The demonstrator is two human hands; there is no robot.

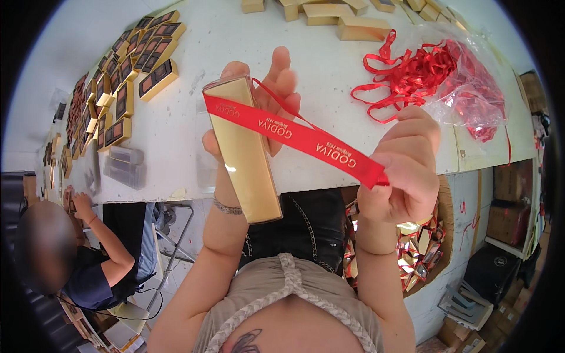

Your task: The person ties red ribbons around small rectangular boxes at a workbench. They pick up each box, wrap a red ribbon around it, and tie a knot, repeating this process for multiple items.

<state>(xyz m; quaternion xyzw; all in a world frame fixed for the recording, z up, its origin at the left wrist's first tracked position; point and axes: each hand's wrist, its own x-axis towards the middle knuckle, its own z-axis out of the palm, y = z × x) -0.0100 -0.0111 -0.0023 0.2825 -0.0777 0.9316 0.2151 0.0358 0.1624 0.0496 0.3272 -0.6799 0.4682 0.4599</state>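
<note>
A slim gold box [243, 162] is held tilted over the table's near edge, with my left hand [276, 82] wrapped round it from behind. Across the box's upper end runs a red printed ribbon [306, 139], looped round it and drawn out taut to the right. My right hand [406, 167] pinches the ribbon's far end between thumb and fingers. Part of my left palm is hidden by the box.
A heap of red ribbons [412, 73] spills from a clear plastic bag [471, 94] at the right. Gold boxes [159, 80] with dark windows crowd the left side; more gold boxes [365, 28] lie at the far edge. Below the table, a carton [445, 241] holds finished-looking boxes. Another person [88, 259] works at left.
</note>
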